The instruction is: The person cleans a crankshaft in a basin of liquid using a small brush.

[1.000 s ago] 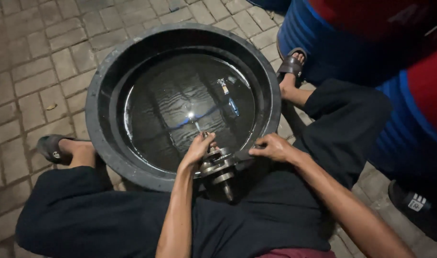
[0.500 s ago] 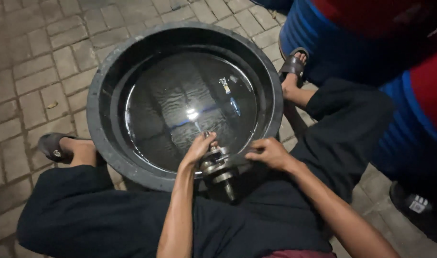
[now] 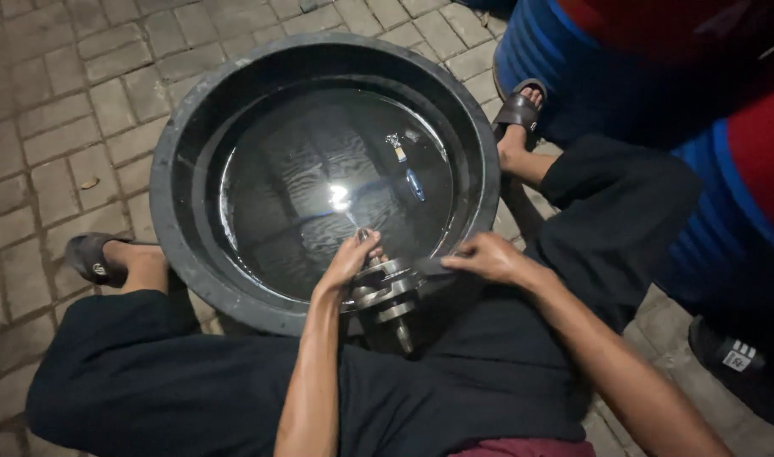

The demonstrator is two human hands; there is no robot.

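Down at the near rim of the tub (image 3: 184, 144), a round black basin holding dark water with a glint of light on it, the left hand (image 3: 350, 262) has its grip closed on the top of a metal part (image 3: 385, 292), a flanged piece with a stub shaft pointing toward the person. Just beside it, the right hand (image 3: 488, 258) pinches a dark strip (image 3: 433, 266) that touches the part, fingers together on it; 2 sandals (image 3: 90, 258) sit on paving either side, and blue drums (image 3: 590, 76) stand at right
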